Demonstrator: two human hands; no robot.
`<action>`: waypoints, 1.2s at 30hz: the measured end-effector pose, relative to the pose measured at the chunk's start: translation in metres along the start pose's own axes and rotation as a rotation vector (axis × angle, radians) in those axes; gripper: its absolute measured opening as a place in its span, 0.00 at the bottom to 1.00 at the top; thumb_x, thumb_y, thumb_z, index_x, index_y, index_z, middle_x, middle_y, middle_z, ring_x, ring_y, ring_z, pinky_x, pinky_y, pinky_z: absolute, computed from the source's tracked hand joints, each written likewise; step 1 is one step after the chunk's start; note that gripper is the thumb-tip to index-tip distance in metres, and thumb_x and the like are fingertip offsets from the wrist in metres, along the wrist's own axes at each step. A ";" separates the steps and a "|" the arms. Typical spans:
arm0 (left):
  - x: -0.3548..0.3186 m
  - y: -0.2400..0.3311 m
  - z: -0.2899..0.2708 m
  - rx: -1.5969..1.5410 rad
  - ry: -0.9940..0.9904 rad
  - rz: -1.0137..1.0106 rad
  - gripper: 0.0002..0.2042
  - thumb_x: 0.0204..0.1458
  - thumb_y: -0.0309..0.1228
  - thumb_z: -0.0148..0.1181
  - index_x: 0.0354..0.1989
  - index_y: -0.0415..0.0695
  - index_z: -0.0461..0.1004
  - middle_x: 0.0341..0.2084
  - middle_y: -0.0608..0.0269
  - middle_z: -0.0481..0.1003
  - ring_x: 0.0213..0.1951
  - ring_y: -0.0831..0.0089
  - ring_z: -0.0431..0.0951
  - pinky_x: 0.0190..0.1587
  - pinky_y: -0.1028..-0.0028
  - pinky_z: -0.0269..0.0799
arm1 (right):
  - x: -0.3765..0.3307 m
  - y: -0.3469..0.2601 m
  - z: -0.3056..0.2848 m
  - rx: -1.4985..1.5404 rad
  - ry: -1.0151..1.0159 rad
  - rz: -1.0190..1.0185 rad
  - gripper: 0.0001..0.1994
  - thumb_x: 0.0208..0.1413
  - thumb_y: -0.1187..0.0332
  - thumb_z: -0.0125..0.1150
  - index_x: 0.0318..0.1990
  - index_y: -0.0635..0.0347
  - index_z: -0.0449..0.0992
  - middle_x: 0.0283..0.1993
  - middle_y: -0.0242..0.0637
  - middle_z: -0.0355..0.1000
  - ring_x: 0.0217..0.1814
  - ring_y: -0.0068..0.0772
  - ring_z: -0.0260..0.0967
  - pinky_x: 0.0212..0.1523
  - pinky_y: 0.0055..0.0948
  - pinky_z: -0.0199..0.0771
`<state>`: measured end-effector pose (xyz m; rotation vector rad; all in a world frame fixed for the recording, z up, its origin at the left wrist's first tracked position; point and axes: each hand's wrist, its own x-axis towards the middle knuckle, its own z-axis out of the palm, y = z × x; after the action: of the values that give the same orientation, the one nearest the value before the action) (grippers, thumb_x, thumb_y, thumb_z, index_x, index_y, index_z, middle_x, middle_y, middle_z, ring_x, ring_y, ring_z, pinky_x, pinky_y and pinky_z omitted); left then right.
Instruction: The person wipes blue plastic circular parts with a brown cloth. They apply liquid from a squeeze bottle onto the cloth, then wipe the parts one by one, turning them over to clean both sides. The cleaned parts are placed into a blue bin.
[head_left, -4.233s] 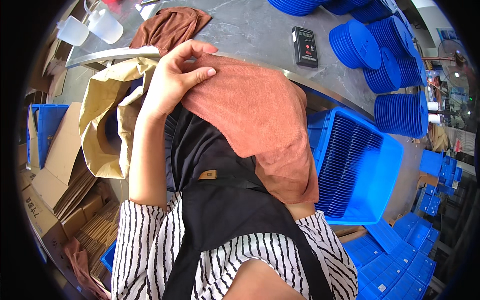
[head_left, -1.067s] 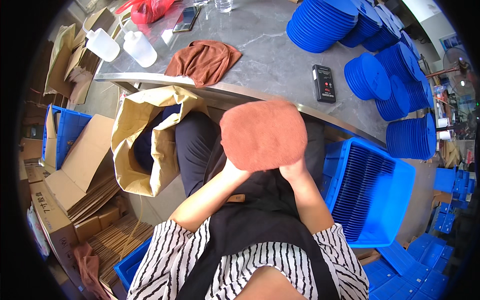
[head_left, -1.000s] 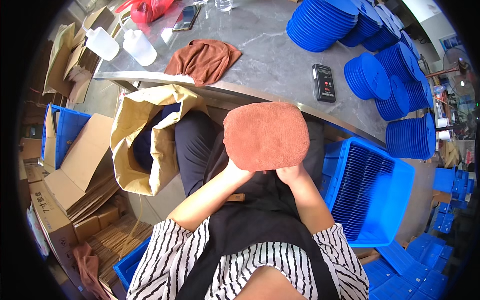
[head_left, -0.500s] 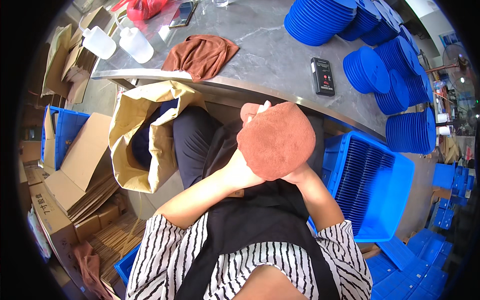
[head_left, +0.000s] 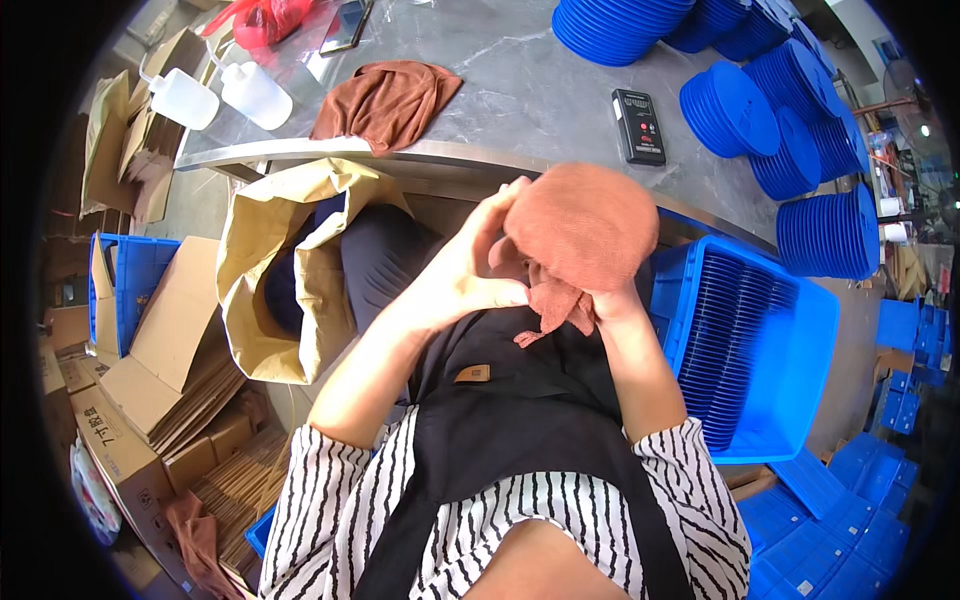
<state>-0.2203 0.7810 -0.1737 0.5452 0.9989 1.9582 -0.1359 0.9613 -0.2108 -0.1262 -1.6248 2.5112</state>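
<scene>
A brown cloth [head_left: 585,225] is held up over my lap, its upper part smooth and rounded, its loose end hanging in folds below. Whether something is wrapped inside is hidden. My right hand [head_left: 612,302] grips the cloth from underneath, with most of its fingers covered. On the other side, my left hand [head_left: 472,262] curves round the cloth's edge, fingers at its upper left and thumb against the hanging folds. A second brown cloth [head_left: 388,103] lies crumpled at the table's front edge.
The grey table [head_left: 490,95] carries stacked blue discs [head_left: 728,110], a black handheld meter [head_left: 638,127], white squeeze bottles [head_left: 257,95] and a phone [head_left: 346,27]. A blue bin [head_left: 815,350] of dark discs stands right; a yellowish bag [head_left: 245,290] and cardboard [head_left: 165,345] are left.
The brown cloth has risen slightly and shifted right, and its folded end now hangs in view. My left hand has swung to the cloth's left side, its thumb now showing.
</scene>
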 end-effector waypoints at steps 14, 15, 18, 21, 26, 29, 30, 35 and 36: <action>0.009 -0.037 -0.032 -0.205 0.086 -0.145 0.33 0.36 0.27 0.75 0.55 0.39 0.69 0.48 0.55 0.74 0.50 0.65 0.75 0.52 0.61 0.73 | 0.023 -0.029 0.020 -0.866 -0.287 0.145 0.11 0.49 0.73 0.65 0.40 0.65 0.73 0.32 0.36 0.75 0.27 0.22 0.72 0.27 0.27 0.73; 0.008 -0.035 -0.031 -0.186 0.090 -0.158 0.32 0.39 0.28 0.74 0.55 0.38 0.68 0.46 0.52 0.75 0.45 0.63 0.77 0.47 0.61 0.75 | 0.024 -0.036 0.021 -0.988 -0.330 0.261 0.11 0.49 0.72 0.65 0.40 0.63 0.74 0.36 0.38 0.76 0.30 0.29 0.74 0.31 0.30 0.75; 0.007 -0.028 -0.027 -0.162 0.092 -0.180 0.29 0.44 0.31 0.71 0.55 0.35 0.65 0.39 0.46 0.76 0.32 0.60 0.81 0.34 0.60 0.81 | 0.011 -0.026 0.024 -1.204 -0.184 -0.115 0.09 0.49 0.69 0.64 0.38 0.60 0.76 0.35 0.42 0.77 0.33 0.38 0.76 0.32 0.33 0.76; 0.011 -0.029 -0.027 -0.238 0.096 -0.134 0.29 0.48 0.31 0.68 0.57 0.37 0.63 0.40 0.48 0.76 0.34 0.61 0.81 0.35 0.60 0.81 | 0.013 -0.026 0.035 -1.483 -0.135 -0.208 0.07 0.48 0.67 0.63 0.32 0.59 0.77 0.26 0.41 0.76 0.29 0.47 0.75 0.30 0.37 0.76; 0.007 -0.017 -0.007 -0.377 0.387 0.085 0.31 0.51 0.39 0.66 0.61 0.41 0.61 0.52 0.51 0.71 0.52 0.64 0.73 0.53 0.61 0.73 | 0.017 -0.032 0.044 -1.015 -0.037 0.000 0.13 0.46 0.61 0.68 0.30 0.64 0.77 0.26 0.48 0.75 0.30 0.47 0.76 0.31 0.37 0.75; 0.000 0.001 -0.026 -0.155 0.189 0.260 0.30 0.55 0.43 0.58 0.61 0.38 0.60 0.52 0.49 0.69 0.56 0.59 0.69 0.57 0.59 0.68 | 0.011 -0.036 0.035 -0.332 -0.101 0.127 0.23 0.48 0.64 0.69 0.50 0.65 0.72 0.41 0.37 0.75 0.41 0.30 0.74 0.45 0.28 0.72; 0.000 0.005 -0.036 -0.355 0.142 0.353 0.28 0.55 0.44 0.56 0.59 0.37 0.61 0.49 0.49 0.69 0.57 0.57 0.68 0.62 0.58 0.62 | 0.008 -0.031 0.032 -0.089 -0.078 0.093 0.27 0.49 0.61 0.69 0.54 0.65 0.69 0.44 0.38 0.73 0.45 0.30 0.71 0.50 0.29 0.70; 0.003 0.014 -0.046 -0.920 0.012 0.532 0.26 0.54 0.45 0.57 0.56 0.41 0.61 0.44 0.63 0.65 0.45 0.70 0.69 0.64 0.58 0.58 | 0.005 0.001 0.034 0.080 -0.025 0.230 0.60 0.37 0.44 0.74 0.71 0.45 0.34 0.74 0.41 0.29 0.75 0.47 0.33 0.62 0.64 0.53; 0.004 0.014 -0.045 -0.943 -0.020 0.532 0.27 0.53 0.43 0.59 0.54 0.40 0.59 0.42 0.65 0.64 0.45 0.71 0.69 0.64 0.61 0.59 | 0.003 0.009 0.043 0.193 -0.106 0.266 0.59 0.40 0.49 0.74 0.72 0.46 0.34 0.74 0.42 0.34 0.75 0.44 0.39 0.58 0.57 0.65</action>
<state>-0.2598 0.7597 -0.1889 0.2836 -0.1843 2.5788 -0.1464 0.9195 -0.2010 -0.2019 -1.4775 2.9063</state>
